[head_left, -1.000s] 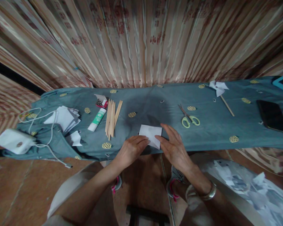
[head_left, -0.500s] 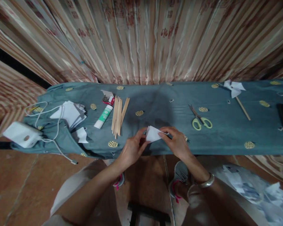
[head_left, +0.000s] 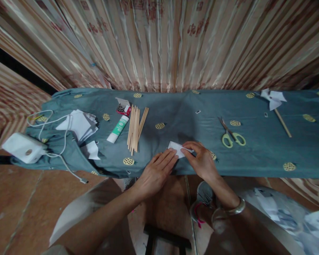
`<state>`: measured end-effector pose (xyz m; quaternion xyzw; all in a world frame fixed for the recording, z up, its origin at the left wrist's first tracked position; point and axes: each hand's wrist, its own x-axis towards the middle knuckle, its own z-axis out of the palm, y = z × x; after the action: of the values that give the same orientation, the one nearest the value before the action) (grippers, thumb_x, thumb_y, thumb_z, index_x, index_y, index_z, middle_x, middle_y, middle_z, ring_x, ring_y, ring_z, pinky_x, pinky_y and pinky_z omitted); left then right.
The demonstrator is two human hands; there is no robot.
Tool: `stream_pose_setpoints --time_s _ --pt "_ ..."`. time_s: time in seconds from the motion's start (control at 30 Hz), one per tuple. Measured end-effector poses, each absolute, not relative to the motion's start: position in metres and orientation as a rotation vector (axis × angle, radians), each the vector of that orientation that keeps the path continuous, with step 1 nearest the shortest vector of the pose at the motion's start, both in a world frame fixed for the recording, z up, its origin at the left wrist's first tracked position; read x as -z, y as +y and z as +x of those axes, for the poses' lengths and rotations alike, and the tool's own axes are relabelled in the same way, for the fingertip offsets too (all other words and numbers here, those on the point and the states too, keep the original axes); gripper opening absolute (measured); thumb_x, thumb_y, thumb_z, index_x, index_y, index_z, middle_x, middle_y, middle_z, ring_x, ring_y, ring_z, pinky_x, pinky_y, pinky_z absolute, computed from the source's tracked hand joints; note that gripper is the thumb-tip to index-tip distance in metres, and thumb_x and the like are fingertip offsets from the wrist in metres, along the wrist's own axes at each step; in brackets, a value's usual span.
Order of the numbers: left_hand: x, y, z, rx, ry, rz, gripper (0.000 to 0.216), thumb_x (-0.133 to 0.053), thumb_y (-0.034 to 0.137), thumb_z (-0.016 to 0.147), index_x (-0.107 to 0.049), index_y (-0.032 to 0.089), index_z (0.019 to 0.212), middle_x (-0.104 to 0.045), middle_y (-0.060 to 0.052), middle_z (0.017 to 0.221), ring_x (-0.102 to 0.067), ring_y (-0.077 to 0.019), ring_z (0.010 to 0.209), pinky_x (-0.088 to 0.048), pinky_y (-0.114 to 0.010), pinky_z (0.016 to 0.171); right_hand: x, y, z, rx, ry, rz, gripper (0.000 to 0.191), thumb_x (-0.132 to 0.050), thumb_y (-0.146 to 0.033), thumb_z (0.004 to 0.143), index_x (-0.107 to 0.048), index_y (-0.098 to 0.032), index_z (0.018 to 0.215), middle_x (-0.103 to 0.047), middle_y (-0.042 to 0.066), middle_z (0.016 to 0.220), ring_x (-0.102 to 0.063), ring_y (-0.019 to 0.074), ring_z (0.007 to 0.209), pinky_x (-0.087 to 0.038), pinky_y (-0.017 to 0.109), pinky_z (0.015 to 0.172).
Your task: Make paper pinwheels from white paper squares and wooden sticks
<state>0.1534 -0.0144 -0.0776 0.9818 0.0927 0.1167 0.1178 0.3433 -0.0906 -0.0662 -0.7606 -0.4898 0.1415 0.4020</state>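
A small folded piece of white paper [head_left: 176,145] lies at the table's near edge, between my hands. My left hand [head_left: 159,168] rests flat on its left part, fingers stretched out together. With thumb and fingers, my right hand [head_left: 200,158] pinches the paper's right end. To the right, green-handled scissors [head_left: 231,134] lie with blades pointing away. Left of my hands is a bundle of wooden sticks [head_left: 134,129], beside a green and white glue tube [head_left: 118,129] and an open red box of small metal pins [head_left: 123,108].
A stack of white paper pieces [head_left: 79,124] and a loose scrap [head_left: 91,150] lie left, near a white power strip [head_left: 25,148] with cables. A paper pinwheel on a stick [head_left: 275,101] lies far right. A plastic bag of paper scraps [head_left: 287,216] sits at lower right; a dark stool [head_left: 167,235] stands below.
My left hand has gone from pinching the paper's left side to lying flat on it. The paper has come down onto the table. My right hand keeps its pinch.
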Motion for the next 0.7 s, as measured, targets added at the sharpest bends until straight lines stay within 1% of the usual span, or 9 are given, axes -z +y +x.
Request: stream_pose_setpoints --time_s 0.23,0.4,0.6,0.7 --pt "0.0768 -0.0137 0.1525 -0.330 0.299 2.856 0.050 -0.039 0.015 0.096 -0.029 0.012 0.145 -0.039 -0.017 0.150 -0.024 -0.0222 0.145 -0.036 -0.043 0.112 0.0684 -0.0875 0.3427 -0.333 -1.238 -1.951 0.017 -0.057 -0.032 0.085 -0.066 -0.022 0.076 -0.072 0.007 0.089 -0.065 0.0244 0.087 -0.048 0.041 0.083" --pt "0.0776 -0.0140 0.1524 -0.332 0.300 2.857 0.049 -0.039 0.018 0.096 -0.032 0.009 0.143 -0.039 -0.018 0.149 -0.027 -0.0238 0.144 -0.036 -0.043 0.112 0.0694 -0.0872 0.3409 -0.285 -1.243 -1.965 0.018 -0.056 -0.033 0.086 -0.066 -0.022 0.076 -0.072 0.007 0.088 -0.065 0.0241 0.086 -0.048 0.040 0.082" --pt "0.0781 -0.0145 0.1523 -0.305 0.317 2.844 0.050 -0.039 0.019 0.096 -0.030 0.011 0.145 -0.038 -0.017 0.150 -0.028 -0.0236 0.143 -0.035 -0.044 0.112 0.0707 -0.0869 0.3408 -0.273 -1.255 -1.995 0.018 -0.055 -0.033 0.086 -0.066 -0.022 0.076 -0.072 0.007 0.090 -0.065 0.0253 0.088 -0.047 0.042 0.083" --pt "0.0785 -0.0146 0.1522 -0.296 0.313 2.850 0.050 -0.040 0.020 0.096 -0.031 0.009 0.144 -0.038 -0.018 0.150 -0.029 -0.0240 0.143 -0.035 -0.044 0.113 0.0708 -0.0867 0.3403 -0.267 -1.255 -1.997 0.018 -0.056 -0.033 0.086 -0.066 -0.022 0.076 -0.072 0.007 0.090 -0.065 0.0254 0.088 -0.047 0.042 0.084"
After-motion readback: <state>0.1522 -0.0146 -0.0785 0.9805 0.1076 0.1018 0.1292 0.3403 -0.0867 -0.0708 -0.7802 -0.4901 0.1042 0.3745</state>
